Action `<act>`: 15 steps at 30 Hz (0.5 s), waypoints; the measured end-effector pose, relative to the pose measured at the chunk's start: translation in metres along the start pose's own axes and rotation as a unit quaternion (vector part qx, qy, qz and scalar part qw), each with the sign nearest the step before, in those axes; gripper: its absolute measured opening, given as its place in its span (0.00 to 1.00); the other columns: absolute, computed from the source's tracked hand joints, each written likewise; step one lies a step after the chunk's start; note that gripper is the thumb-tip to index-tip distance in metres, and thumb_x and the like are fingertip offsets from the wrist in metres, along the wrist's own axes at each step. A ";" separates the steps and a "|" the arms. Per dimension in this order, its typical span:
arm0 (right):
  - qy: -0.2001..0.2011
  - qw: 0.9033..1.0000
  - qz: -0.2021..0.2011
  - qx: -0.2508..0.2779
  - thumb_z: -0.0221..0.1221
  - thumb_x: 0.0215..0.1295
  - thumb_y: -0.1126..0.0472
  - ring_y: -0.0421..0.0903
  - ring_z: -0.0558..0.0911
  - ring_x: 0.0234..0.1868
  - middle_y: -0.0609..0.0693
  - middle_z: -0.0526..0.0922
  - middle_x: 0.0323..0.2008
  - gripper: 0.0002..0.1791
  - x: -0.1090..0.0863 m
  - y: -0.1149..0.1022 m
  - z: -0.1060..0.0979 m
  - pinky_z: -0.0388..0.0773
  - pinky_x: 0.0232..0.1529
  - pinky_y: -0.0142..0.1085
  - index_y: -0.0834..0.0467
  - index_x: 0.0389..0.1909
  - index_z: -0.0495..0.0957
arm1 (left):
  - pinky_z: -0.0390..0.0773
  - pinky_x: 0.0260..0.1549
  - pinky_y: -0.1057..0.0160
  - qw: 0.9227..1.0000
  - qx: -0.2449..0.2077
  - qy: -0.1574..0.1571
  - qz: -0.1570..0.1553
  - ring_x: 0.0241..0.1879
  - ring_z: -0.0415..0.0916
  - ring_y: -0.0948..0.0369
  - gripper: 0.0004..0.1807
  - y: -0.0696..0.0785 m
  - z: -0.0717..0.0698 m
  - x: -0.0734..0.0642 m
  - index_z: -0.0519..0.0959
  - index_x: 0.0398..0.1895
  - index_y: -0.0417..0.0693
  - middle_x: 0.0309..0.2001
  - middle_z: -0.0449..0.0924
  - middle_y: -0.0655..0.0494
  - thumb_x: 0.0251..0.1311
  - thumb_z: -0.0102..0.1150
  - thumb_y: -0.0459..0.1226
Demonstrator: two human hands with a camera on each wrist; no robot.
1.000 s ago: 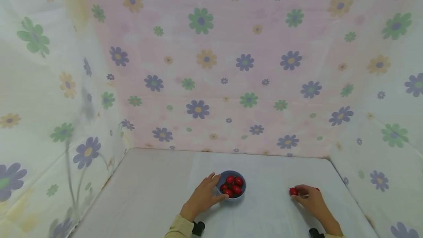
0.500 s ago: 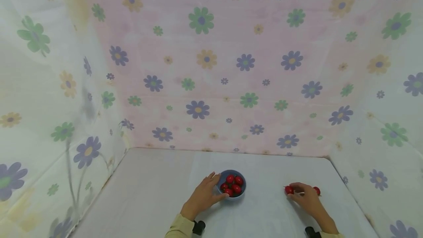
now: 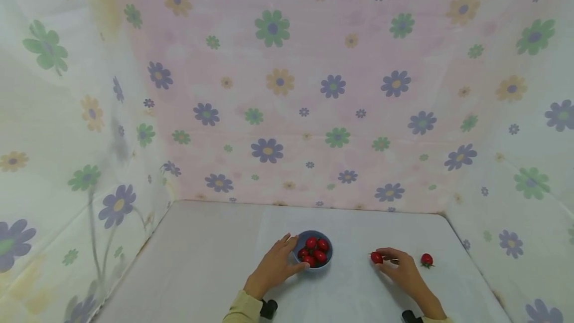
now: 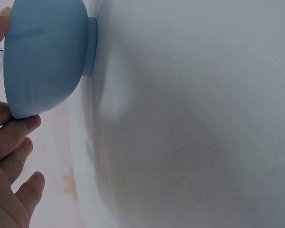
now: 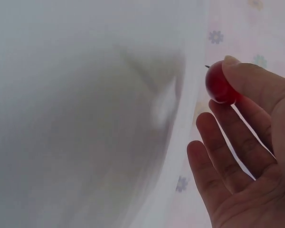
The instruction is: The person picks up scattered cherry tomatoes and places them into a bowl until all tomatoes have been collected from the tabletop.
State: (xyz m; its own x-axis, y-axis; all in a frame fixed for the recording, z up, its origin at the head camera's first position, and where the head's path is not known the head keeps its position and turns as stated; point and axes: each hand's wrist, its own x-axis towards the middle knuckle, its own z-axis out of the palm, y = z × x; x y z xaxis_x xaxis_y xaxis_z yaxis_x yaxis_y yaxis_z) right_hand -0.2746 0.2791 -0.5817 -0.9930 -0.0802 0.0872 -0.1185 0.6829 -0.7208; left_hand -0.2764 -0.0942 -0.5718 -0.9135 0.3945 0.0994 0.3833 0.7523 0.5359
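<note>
A small blue bowl (image 3: 331, 253) stands on the white-covered table, with several red cherry tomatoes (image 3: 321, 244) in it. My left hand (image 3: 274, 266) holds the bowl at its left side, thumb at the near rim and fingers at the far rim. In the left wrist view, fingertips (image 4: 32, 122) touch the bowl's outer wall (image 4: 45, 57) near the rim. To the right of the bowl, my right hand (image 3: 398, 269) pinches a cherry tomato (image 5: 217, 84) between thumb and fingers, above the table. The other fingers of that hand are spread.
One more cherry tomato (image 3: 427, 260), with a green stem, lies on the table to the right of my right hand. Flower-printed cloth walls (image 3: 287, 128) enclose the table (image 3: 202, 258) at the back and both sides.
My right hand has carried the pinched cherry tomato leftward toward the bowl, bringing the other loose tomato into full view. The left hand and the bowl have stayed in place.
</note>
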 end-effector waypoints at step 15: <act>0.039 0.992 -0.102 0.064 0.74 0.56 0.66 0.49 0.84 0.47 0.46 0.88 0.46 0.20 0.005 -0.053 0.039 0.83 0.54 0.53 0.60 0.51 0.85 | 0.61 0.72 0.38 1.000 -0.003 0.010 0.010 0.76 0.59 0.43 0.49 0.001 0.001 0.000 0.68 0.73 0.37 0.73 0.68 0.41 0.61 0.62 0.64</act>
State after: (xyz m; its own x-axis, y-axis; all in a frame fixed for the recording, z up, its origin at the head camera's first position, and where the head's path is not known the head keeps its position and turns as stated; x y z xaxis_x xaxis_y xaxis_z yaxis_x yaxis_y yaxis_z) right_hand -0.2730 0.2147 -0.5697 -0.9455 -0.1476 0.2903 -0.3219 0.5596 -0.7637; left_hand -0.2753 -0.0928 -0.5720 -0.9082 0.3990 0.1263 0.4005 0.7410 0.5390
